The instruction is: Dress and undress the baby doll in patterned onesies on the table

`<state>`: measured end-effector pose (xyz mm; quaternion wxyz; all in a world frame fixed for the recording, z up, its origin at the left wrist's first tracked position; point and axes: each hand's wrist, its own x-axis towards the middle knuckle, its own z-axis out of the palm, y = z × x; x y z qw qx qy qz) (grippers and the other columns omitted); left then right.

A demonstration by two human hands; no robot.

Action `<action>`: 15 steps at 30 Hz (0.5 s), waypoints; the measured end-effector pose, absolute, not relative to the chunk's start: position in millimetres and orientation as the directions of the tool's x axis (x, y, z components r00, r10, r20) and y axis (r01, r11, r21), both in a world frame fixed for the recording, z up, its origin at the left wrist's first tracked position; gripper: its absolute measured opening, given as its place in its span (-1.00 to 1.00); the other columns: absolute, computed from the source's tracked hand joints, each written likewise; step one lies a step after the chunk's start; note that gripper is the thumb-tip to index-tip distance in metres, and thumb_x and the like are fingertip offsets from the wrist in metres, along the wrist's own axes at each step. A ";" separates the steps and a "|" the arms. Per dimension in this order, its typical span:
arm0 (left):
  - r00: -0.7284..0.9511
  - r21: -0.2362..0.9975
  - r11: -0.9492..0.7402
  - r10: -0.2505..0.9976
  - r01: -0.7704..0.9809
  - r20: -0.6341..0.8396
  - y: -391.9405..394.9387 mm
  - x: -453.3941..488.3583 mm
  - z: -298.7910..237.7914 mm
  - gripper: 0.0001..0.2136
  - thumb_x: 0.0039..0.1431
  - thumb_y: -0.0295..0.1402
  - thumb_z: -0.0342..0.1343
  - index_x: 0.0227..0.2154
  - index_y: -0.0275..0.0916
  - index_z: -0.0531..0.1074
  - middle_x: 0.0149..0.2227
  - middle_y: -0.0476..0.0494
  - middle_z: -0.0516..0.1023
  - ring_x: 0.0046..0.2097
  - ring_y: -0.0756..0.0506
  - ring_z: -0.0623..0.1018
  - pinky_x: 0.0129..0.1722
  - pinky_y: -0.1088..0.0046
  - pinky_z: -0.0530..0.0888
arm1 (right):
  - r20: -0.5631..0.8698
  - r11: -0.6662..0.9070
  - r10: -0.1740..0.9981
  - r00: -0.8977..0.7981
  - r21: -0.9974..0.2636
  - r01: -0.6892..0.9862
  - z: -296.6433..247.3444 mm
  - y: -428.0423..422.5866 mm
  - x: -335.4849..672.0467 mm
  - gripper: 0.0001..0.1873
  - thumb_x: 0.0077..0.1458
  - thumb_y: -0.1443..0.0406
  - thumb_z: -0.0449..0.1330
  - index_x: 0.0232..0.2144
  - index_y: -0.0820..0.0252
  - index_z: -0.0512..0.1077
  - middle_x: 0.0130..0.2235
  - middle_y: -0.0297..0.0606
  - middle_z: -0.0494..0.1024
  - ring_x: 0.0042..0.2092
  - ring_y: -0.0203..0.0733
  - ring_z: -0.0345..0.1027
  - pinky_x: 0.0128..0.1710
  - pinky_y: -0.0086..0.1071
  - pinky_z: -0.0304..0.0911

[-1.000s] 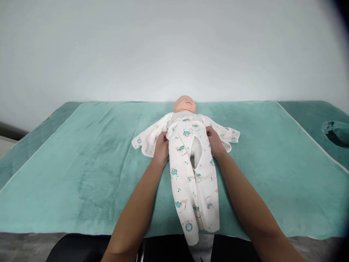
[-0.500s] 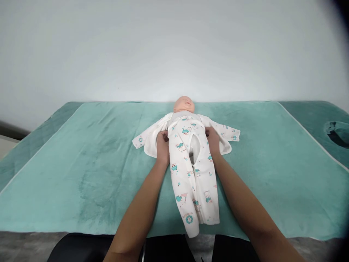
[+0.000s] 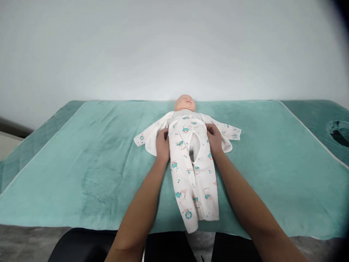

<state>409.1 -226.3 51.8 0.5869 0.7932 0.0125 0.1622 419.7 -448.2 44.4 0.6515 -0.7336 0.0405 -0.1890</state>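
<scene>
A baby doll (image 3: 185, 103) lies on its back, its head toward the wall. White printed baby pants (image 3: 181, 178) with an open crotch cover it from the waist down and run toward me. Under and beside its body a white baby jacket (image 3: 230, 131) lies spread, sleeves out to both sides. At the left side of the waist, my left hand (image 3: 163, 145) is closed on the pants' edge, fingertips partly hidden. My right hand (image 3: 214, 139) grips the opposite side of the waist with bent fingers, against the jacket's front panel.
A green padded cover (image 3: 103, 160) lies over the table, with darker side bands and pale seams. The white wall (image 3: 174, 51) stands right behind it. At the far right is a dark printed patch (image 3: 339, 133). A black seat (image 3: 81, 245) shows below the near edge.
Both hands stay at the waist of the pants; their fingers have shifted slightly, a little higher on the right. The whole view has moved slightly. The doll and clothes lie much as before.
</scene>
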 end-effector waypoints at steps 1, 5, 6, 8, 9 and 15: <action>0.948 0.938 -0.294 0.197 -0.185 0.248 -225.0 408.9 52.0 -0.79 0.22 -0.34 0.03 -0.13 -0.19 0.48 -0.08 -0.12 0.57 -0.05 -0.11 0.51 0.02 0.34 0.43 | 0.248 -0.143 -0.272 0.930 -0.966 0.216 44.3 -448.7 419.9 -0.71 0.04 0.14 0.16 -0.20 0.14 0.42 -0.14 -0.22 0.55 -0.09 -0.14 0.41 -0.01 -0.24 0.32; 0.962 0.950 -0.217 0.106 -0.223 0.250 -220.9 408.1 56.0 -0.68 0.29 -0.30 0.00 0.07 -0.13 0.44 0.17 -0.14 0.47 0.20 -0.14 0.43 0.25 0.24 0.31 | 0.311 -0.152 -0.213 0.926 -0.947 0.283 47.1 -449.1 418.9 -0.71 0.10 0.15 0.17 -0.17 0.14 0.50 -0.08 -0.23 0.55 -0.01 -0.12 0.39 0.10 -0.20 0.26; 0.964 0.952 -0.202 0.086 -0.228 0.250 -220.3 406.2 58.2 -0.64 0.30 -0.29 0.00 0.12 -0.11 0.41 0.24 -0.13 0.41 0.26 -0.14 0.38 0.30 0.24 0.25 | 0.319 -0.172 -0.213 0.924 -0.943 0.286 49.3 -447.8 415.2 -0.71 0.12 0.15 0.15 -0.16 0.13 0.51 -0.07 -0.23 0.55 0.00 -0.12 0.39 0.12 -0.19 0.24; 0.964 0.950 -0.207 0.085 -0.232 0.253 -219.1 396.1 63.2 -0.62 0.32 -0.28 -0.02 0.17 -0.10 0.37 0.29 -0.11 0.34 0.31 -0.11 0.31 0.35 0.26 0.18 | 0.334 -0.217 -0.238 0.912 -0.934 0.285 55.3 -443.8 398.3 -0.70 0.17 0.14 0.12 -0.12 0.12 0.49 -0.03 -0.22 0.53 0.04 -0.12 0.37 0.13 -0.18 0.24; 0.961 0.948 -0.221 0.108 -0.228 0.256 -218.4 386.3 65.6 -0.63 0.32 -0.28 -0.02 0.16 -0.12 0.38 0.28 -0.12 0.35 0.30 -0.11 0.32 0.34 0.27 0.20 | 0.343 -0.234 -0.257 0.903 -0.929 0.286 58.2 -441.8 384.2 -0.69 0.18 0.13 0.12 -0.09 0.11 0.47 0.00 -0.20 0.50 0.06 -0.11 0.35 0.11 -0.19 0.26; 0.955 0.943 -0.293 0.196 -0.158 0.221 -222.1 247.3 61.4 -0.77 0.32 -0.22 0.04 -0.04 -0.12 0.44 0.04 -0.17 0.49 0.08 -0.13 0.48 0.11 0.27 0.44 | 0.444 -0.324 -0.034 0.895 -0.852 0.411 48.0 -448.0 239.1 -0.86 0.23 0.17 0.13 -0.16 -0.02 0.41 -0.09 -0.19 0.44 -0.06 -0.03 0.37 -0.04 -0.12 0.33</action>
